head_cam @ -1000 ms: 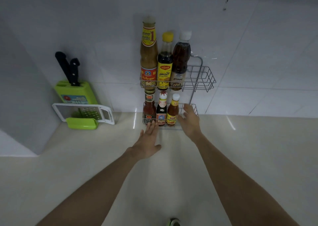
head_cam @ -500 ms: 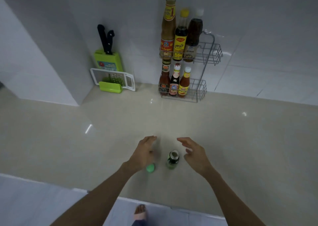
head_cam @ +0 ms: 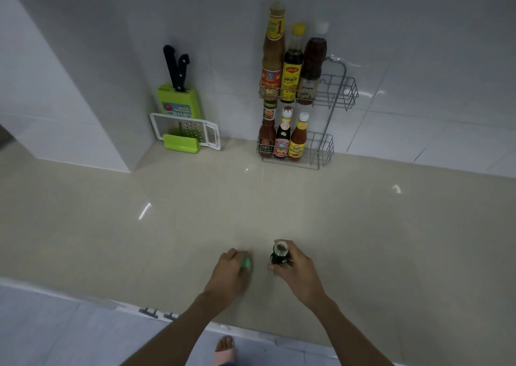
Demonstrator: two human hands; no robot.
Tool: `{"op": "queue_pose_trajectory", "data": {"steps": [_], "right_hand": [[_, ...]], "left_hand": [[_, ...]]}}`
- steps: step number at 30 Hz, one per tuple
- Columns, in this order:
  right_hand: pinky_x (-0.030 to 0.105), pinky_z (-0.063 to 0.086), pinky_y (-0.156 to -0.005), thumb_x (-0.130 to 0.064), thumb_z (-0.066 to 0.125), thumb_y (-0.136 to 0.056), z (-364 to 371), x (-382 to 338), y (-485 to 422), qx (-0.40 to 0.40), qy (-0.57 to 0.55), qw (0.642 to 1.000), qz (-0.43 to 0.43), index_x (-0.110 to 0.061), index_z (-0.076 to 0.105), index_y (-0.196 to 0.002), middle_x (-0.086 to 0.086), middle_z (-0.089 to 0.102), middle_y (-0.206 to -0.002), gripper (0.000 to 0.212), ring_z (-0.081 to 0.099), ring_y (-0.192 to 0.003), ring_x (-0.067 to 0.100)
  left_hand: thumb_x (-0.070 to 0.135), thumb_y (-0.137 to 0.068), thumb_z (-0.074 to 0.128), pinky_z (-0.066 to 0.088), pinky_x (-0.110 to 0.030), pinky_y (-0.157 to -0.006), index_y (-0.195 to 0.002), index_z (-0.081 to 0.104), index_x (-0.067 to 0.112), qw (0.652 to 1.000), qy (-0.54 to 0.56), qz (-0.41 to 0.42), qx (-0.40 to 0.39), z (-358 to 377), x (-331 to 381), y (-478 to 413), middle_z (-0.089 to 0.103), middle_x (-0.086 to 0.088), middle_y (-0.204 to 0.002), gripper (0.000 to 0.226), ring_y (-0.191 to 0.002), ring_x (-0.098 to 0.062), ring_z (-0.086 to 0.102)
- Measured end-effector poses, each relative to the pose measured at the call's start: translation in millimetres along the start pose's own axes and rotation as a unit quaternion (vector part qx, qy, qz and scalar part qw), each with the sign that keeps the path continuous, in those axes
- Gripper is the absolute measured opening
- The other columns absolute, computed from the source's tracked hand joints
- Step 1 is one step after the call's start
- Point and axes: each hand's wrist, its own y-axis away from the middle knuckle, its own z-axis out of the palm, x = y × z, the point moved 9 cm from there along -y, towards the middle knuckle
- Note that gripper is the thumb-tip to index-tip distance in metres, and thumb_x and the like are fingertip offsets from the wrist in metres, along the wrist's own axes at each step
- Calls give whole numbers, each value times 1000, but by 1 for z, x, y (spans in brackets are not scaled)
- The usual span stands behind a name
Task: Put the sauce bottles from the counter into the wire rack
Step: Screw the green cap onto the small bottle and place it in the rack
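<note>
A two-tier wire rack (head_cam: 342, 97) stands against the back wall. Its upper tier holds three tall sauce bottles (head_cam: 290, 75), its lower tier three small ones (head_cam: 282, 139); the right side of both tiers is free. Near the counter's front edge stands a small dark bottle (head_cam: 280, 254) with its mouth uncovered. My right hand (head_cam: 296, 268) is wrapped around that bottle. My left hand (head_cam: 231, 270) lies over a green cap (head_cam: 246, 263) on the counter just left of the bottle, fingers closed around it.
A green knife block (head_cam: 178, 106) with two black-handled knives and a white grater (head_cam: 185, 131) stand at the back left beside a white wall corner. The beige counter (head_cam: 279, 204) stretches between rack and hands. A foot in a pink slipper (head_cam: 224, 350) shows below the counter edge.
Both hands drew back from the rack to the counter's front. In the last half second the right hand closed on the dark bottle and the left hand settled on the green cap.
</note>
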Motion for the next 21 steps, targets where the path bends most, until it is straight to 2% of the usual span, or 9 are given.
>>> {"op": "queue_pose_trajectory", "data": {"steps": [1, 3, 4, 6, 9, 13, 17, 21], "right_hand": [[11, 48, -73, -14, 78, -70, -3, -1, 0, 10, -2, 1000, -1, -35, 56, -103, -12, 69, -87, 45, 62, -77, -2], [11, 48, -66, -17, 78, -69, -11, -4, 0, 34, -6, 999, 0, -31, 52, -98, -11, 68, -85, 42, 62, -76, 2], [14, 48, -66, -19, 78, -68, -16, -9, -1, 49, -5, 999, -4, -29, 51, -95, -10, 68, -84, 40, 61, -75, 5], [17, 47, -67, -21, 80, -66, -25, -21, -4, 74, 8, 997, -20, -27, 53, -91, -9, 67, -81, 37, 60, -73, 5], [19, 48, -67, -27, 81, -65, -35, -46, -9, 94, 65, 992, -55, -30, 54, -89, -12, 65, -79, 37, 59, -72, 4], [38, 54, -69, -34, 77, -67, -40, -70, -15, 120, 154, 979, -51, -34, 55, -100, -10, 66, -88, 40, 63, -82, 15], [35, 53, -68, -43, 73, -66, -48, -81, -18, 166, 202, 964, -43, -40, 51, -101, -16, 64, -91, 41, 61, -86, 11], [33, 53, -68, -48, 71, -65, -47, -86, -21, 179, 205, 961, -40, -41, 49, -100, -18, 65, -91, 42, 62, -85, 9]], "left_hand": [[16, -88, 59, 45, -23, -88, -119, 59, 13, 996, 74, -34, 36, -15, 2, -5, 63, -5, -111, 31, -101, -22, 59], [25, -82, 70, 46, -8, -78, -106, 64, 19, 961, 244, -98, 82, -41, 6, -14, 69, 6, -98, 26, -89, -8, 64], [27, -79, 73, 44, -4, -73, -100, 66, 21, 943, 305, -102, 85, -52, 14, -22, 71, 9, -93, 23, -86, -4, 64], [28, -78, 74, 45, -6, -74, -95, 69, 25, 924, 371, -70, 54, -66, 34, -38, 73, 10, -89, 19, -85, -5, 65], [27, -76, 76, 49, -11, -80, -94, 71, 31, 925, 380, -2, 1, -83, 66, -54, 73, 10, -91, 19, -88, -4, 66], [24, -73, 79, 51, -13, -80, -91, 72, 39, 930, 364, 44, -31, -94, 83, -70, 73, 14, -90, 25, -86, -2, 67], [31, -71, 79, 54, -22, -88, -99, 71, 41, 934, 344, 77, -60, -101, 87, -81, 73, 14, -101, 31, -94, -6, 68], [28, -73, 78, 51, -23, -94, -107, 69, 38, 932, 334, 111, -84, -106, 92, -86, 70, 15, -111, 37, -102, -2, 65]]}}
